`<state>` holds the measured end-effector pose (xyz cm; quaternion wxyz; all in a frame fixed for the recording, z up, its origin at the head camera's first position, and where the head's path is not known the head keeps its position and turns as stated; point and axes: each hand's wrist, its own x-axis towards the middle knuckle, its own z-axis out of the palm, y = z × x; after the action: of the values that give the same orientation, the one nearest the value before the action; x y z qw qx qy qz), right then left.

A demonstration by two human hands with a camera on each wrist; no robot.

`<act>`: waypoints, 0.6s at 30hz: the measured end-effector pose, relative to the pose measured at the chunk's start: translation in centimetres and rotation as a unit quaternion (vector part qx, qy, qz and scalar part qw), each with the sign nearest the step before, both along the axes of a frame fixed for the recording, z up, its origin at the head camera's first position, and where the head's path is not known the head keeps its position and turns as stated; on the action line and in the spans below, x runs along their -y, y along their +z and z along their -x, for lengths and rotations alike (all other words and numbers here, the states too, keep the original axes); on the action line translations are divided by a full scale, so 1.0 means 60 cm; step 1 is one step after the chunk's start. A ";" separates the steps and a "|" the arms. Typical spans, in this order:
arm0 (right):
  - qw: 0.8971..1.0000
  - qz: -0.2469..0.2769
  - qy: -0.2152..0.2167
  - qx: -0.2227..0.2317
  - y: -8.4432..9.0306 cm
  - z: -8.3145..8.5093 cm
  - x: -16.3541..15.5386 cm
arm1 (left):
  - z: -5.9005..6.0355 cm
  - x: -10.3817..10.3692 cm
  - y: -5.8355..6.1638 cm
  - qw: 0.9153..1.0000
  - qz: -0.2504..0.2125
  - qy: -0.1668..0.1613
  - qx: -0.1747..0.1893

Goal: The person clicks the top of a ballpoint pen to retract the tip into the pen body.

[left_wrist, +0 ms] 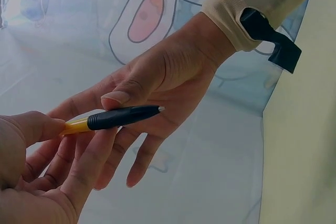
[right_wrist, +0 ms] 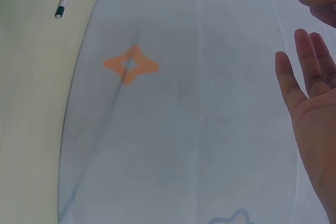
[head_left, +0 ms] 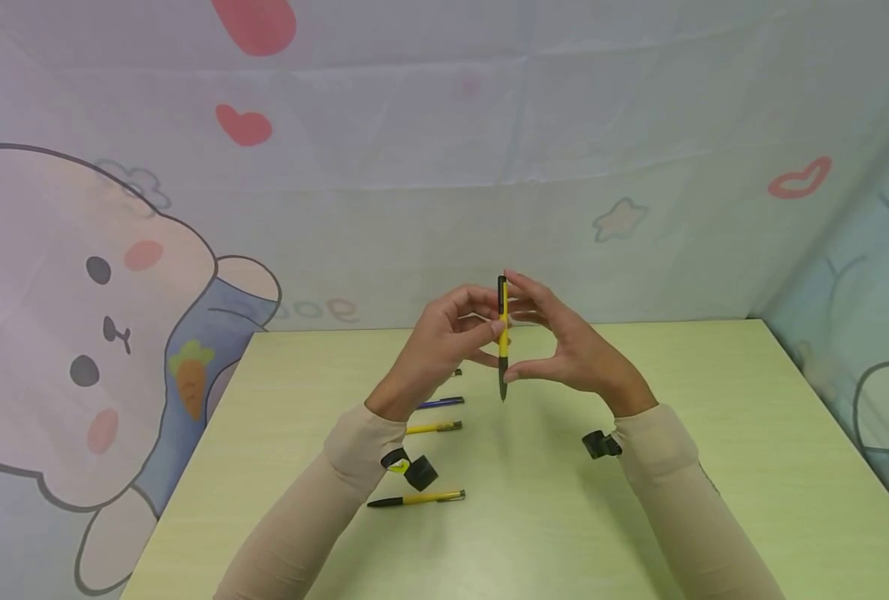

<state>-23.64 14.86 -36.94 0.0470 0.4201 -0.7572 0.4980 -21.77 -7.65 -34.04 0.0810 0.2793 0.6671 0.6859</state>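
Observation:
In the head view, my left hand pinches a yellow and black ballpoint pen by its yellow barrel, between thumb and fingers. The pen is upright above the table, its tip pointing down. My right hand is at the pen's right side, thumb by the dark grip section and a fingertip by the top end; whether they touch it I cannot tell. The left wrist view shows the pen's dark grip close beside the right thumb. In the right wrist view, the right hand's fingers look straight, and the pen is out of sight.
On the pale yellow-green table lie a yellow and black pen, a yellow pen and a blue pen. Another pen end shows beyond the left wrist. A printed cloth hangs behind the table.

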 end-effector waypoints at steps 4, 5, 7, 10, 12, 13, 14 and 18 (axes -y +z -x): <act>1.000 0.001 0.000 0.001 -0.001 0.000 0.002 | -0.002 0.001 0.001 1.000 0.000 0.000 -0.007; 1.000 0.001 0.000 0.000 -0.001 0.000 0.002 | -0.003 0.002 0.002 1.000 0.000 0.000 -0.008; 1.000 0.001 0.000 -0.002 -0.001 0.000 0.002 | -0.003 0.002 0.002 1.000 -0.001 -0.002 -0.010; 1.000 -0.001 -0.002 -0.007 -0.001 0.000 0.001 | -0.003 0.003 0.001 1.000 -0.002 -0.005 -0.014; 1.000 0.000 -0.003 -0.012 -0.001 0.000 0.001 | -0.003 0.004 0.001 1.000 0.000 -0.006 -0.017; 1.000 0.000 -0.003 -0.015 -0.001 0.000 0.001 | -0.003 0.004 0.001 1.000 0.001 -0.006 -0.019; 1.000 0.000 -0.003 -0.018 -0.001 0.001 0.001 | -0.003 0.005 0.001 1.000 0.003 -0.006 -0.022; 1.000 0.000 -0.002 -0.023 -0.002 0.002 0.001 | -0.003 0.005 0.002 0.999 0.011 -0.006 -0.041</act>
<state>-23.77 14.81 -37.05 0.0650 0.4298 -0.7567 0.4882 -21.61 -7.93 -33.95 0.0605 0.3099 0.6758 0.6661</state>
